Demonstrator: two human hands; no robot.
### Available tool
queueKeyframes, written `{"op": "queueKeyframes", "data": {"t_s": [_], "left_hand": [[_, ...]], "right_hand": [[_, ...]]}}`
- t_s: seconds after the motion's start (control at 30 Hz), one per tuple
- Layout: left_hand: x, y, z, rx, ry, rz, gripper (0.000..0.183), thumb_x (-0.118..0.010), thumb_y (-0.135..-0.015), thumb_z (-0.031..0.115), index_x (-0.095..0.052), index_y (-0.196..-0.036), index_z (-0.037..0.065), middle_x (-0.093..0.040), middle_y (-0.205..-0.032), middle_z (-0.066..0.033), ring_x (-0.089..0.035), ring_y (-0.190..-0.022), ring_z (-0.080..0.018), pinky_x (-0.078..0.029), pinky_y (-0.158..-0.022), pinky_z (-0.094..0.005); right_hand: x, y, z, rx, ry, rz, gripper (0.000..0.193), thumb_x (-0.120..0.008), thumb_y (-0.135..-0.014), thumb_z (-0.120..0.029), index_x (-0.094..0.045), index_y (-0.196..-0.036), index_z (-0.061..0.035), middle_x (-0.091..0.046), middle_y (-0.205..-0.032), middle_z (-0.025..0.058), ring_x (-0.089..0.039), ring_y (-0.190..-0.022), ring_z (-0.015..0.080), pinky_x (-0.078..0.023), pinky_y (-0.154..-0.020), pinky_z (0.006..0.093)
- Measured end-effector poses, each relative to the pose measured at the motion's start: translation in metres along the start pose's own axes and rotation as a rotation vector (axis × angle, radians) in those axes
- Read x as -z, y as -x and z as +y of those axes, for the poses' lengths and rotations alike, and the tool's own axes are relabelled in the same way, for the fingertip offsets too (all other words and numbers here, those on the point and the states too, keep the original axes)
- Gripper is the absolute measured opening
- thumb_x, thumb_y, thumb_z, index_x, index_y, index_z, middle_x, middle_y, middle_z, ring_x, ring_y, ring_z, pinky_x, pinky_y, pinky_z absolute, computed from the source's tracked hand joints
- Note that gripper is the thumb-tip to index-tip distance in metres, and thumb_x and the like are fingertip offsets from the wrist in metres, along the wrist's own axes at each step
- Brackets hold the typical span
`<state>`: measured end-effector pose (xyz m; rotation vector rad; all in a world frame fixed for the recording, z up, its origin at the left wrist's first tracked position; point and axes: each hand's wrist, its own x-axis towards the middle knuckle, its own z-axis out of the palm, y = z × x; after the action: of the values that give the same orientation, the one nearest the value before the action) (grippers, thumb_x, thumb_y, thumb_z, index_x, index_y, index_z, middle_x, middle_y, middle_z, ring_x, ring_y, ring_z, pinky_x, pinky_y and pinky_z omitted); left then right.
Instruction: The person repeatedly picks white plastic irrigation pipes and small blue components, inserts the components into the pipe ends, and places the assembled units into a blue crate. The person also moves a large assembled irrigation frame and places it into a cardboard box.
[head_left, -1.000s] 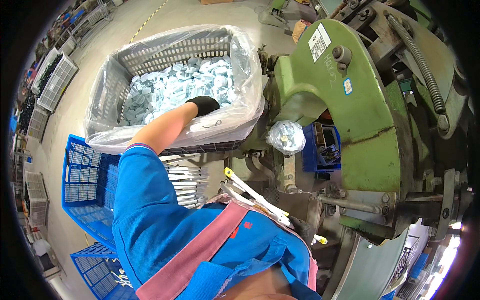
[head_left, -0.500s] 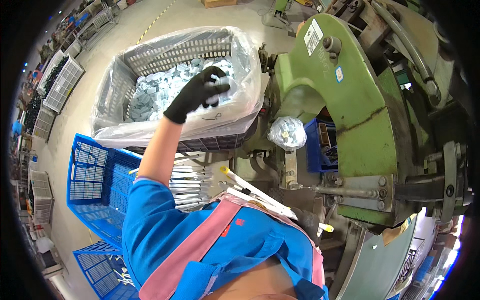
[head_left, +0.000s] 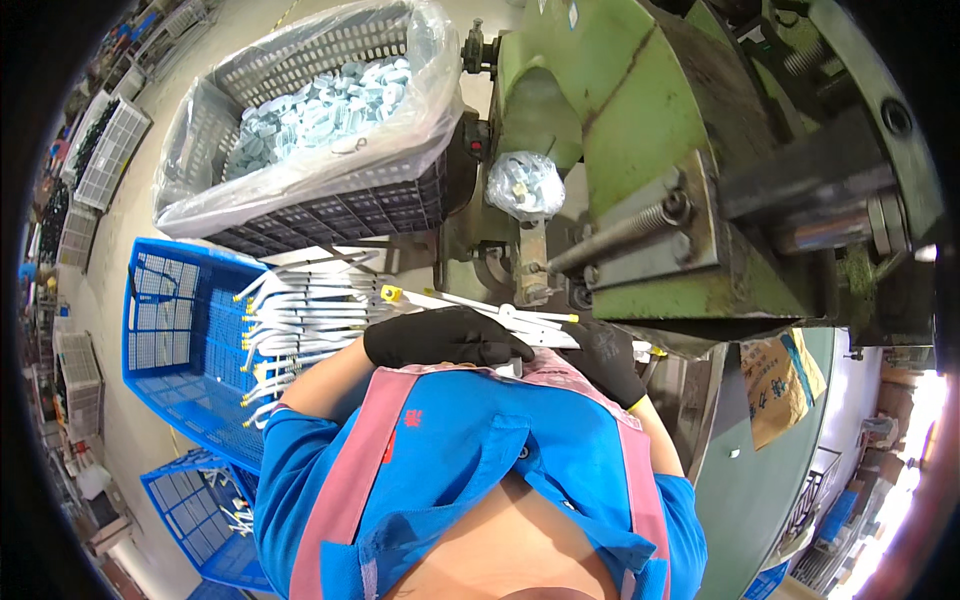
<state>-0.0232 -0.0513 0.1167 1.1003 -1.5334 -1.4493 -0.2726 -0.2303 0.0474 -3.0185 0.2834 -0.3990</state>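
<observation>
We see the left hand [head_left: 450, 338], in a black glove, below and left of the green machine [head_left: 640, 110] in the head view. Its fingers are curled, and a small pale piece [head_left: 512, 369] shows at their tips; we cannot tell how firmly it is gripped. The right hand [head_left: 607, 362], also gloved, is just below the machine's lower left edge, beside the white bars [head_left: 530, 328]; its fingertips are hidden, so we cannot tell whether it grasps anything. We find those bars left of the machine's lower edge, lying behind and between the two gloves. Farther left of the machine we see a row of white rods [head_left: 310, 310] with yellow ends, and beyond them a blue crate [head_left: 190, 345]. A clear plastic bundle [head_left: 525, 185] sits just left of the machine, by its curved throat. Well left of the machine, we see a dark crate [head_left: 330, 212] lined with clear plastic, with many pale blue-grey pieces [head_left: 310, 115] inside. Below and right of the machine lies a brown paper bag [head_left: 780, 390].
</observation>
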Motion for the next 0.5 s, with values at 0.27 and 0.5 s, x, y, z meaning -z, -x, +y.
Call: {"op": "queueKeyframes", "data": {"t_s": [0.27,0.5], "left_hand": [[-0.036,-0.031,-0.006,0.048,-0.021,0.492,0.045,-0.073,-0.081,0.027,-0.061,-0.118,0.005,-0.066,-0.111,-0.0151,-0.065,-0.099,-0.0288,-0.049,-0.087,-0.0363],[-0.041,-0.079,-0.031,-0.096,-0.663,0.898,0.041,-0.073,-0.079,0.025,-0.059,-0.111,0.003,-0.064,-0.098,-0.0196,-0.063,-0.085,-0.0386,-0.05,-0.074,-0.0447]], "right_hand": [[0.025,0.006,0.026,-0.017,-0.111,-0.161,0.038,-0.073,-0.071,-0.034,-0.069,-0.101,-0.011,-0.068,-0.087,0.0125,-0.065,-0.072,0.0303,-0.051,-0.062,0.0402],[0.039,0.007,0.04,0.083,-0.168,-0.212,0.04,-0.075,-0.07,-0.032,-0.069,-0.103,-0.0095,-0.066,-0.08,0.0119,-0.064,-0.068,0.0303,-0.049,-0.057,0.0398]]}}
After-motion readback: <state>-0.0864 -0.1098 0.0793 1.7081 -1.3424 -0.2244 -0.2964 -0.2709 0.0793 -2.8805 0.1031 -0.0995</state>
